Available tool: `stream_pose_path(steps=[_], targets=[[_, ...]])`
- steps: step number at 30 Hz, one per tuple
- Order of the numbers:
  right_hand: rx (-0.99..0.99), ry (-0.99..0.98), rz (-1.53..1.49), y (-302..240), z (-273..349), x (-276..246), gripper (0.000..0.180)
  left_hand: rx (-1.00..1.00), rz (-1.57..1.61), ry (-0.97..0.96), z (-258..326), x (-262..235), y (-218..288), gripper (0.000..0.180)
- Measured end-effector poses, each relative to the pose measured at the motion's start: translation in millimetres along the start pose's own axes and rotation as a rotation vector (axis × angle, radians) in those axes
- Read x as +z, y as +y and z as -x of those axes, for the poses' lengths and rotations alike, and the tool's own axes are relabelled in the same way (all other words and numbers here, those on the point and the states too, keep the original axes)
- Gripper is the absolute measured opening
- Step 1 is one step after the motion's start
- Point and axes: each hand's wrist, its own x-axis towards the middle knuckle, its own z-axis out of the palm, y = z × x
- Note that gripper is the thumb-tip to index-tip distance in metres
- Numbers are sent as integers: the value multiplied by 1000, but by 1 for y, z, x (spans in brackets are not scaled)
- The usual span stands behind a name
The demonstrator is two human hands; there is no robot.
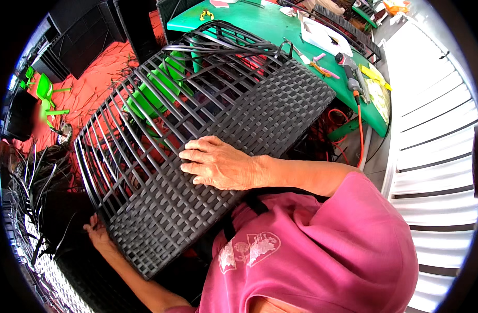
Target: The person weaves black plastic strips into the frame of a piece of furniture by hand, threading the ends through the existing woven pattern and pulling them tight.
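A large frame of dark bars (145,130) lies tilted across my lap. A dark grey woven strip panel (280,99) covers its near side, while the far bars stand bare. My right hand (218,164) rests palm down on the panel's edge, where the weave meets the bars, its fingers apart and slightly bent. At the frame's left end is my left hand (98,233), with its fingers curled beside the corner. Whatever those fingers may pinch is too small to make out, and the frame hides part of them.
A green table (275,26) holds a white tray (325,34), a heat-gun-like tool (348,70) with an orange cord (360,135), scissors (318,68) and yellow pliers (206,14). Green chairs (45,88) stand on the red floor covering (101,68) among loose dark strips (41,182).
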Motion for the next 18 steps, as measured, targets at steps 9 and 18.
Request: stream_pose_path(steps=[9,18], targets=[[544,672,52,126,23,-118,29,-358,-95,-92,58,32,29,53],[681,576,447,255,63,-155,14,-233,-72,164,46,57,33,37]])
